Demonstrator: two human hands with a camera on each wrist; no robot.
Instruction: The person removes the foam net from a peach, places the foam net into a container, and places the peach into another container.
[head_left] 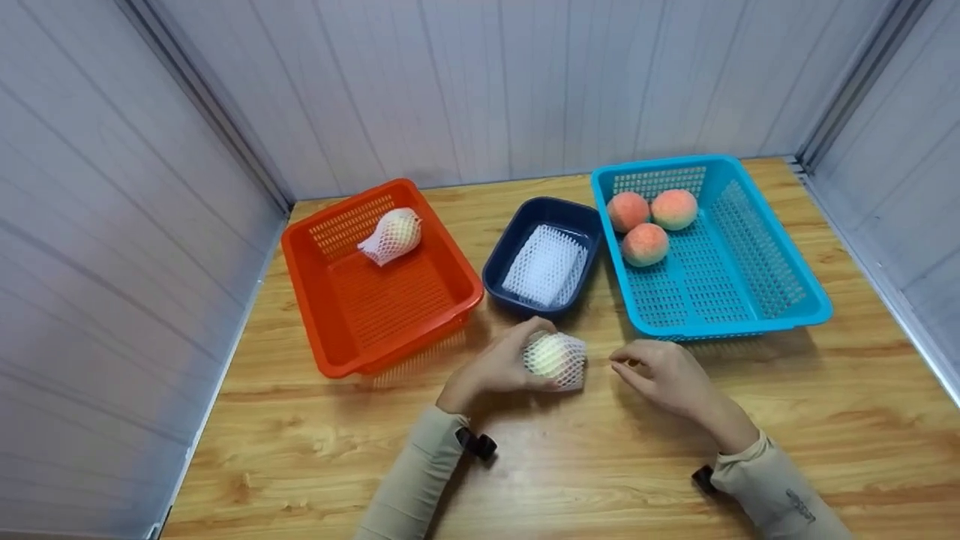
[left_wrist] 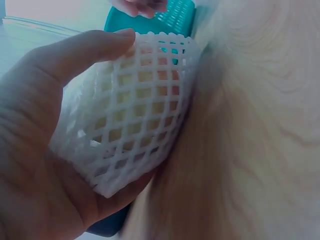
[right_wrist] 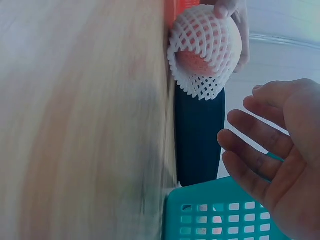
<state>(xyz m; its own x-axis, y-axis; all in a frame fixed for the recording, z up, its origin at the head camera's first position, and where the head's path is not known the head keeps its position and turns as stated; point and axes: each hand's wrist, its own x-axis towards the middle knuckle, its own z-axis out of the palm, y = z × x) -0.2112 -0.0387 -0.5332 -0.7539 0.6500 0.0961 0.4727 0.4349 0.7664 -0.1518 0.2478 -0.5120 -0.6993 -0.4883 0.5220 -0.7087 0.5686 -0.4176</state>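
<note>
My left hand point(head_left: 511, 361) grips a peach point(head_left: 552, 357) wrapped in a white foam net sleeve point(left_wrist: 142, 102), just above or on the table in front of the navy tray. In the right wrist view, the sleeve's open end shows the peach's pinkish skin point(right_wrist: 195, 63). To the right, apart from the peach, my right hand point(head_left: 670, 376) holds nothing; its fingers point(right_wrist: 255, 132) are loosely bent. Flat white foam net sleeves point(head_left: 547, 266) lie in the navy tray point(head_left: 495, 279).
The red basket point(head_left: 307, 300) at the left holds one peach in a foam net point(head_left: 397, 232). At the right, a blue basket point(head_left: 814, 300) contains three bare peaches point(head_left: 645, 244). Panel walls point(head_left: 480, 90) enclose the wooden table point(head_left: 570, 480) at the back and sides.
</note>
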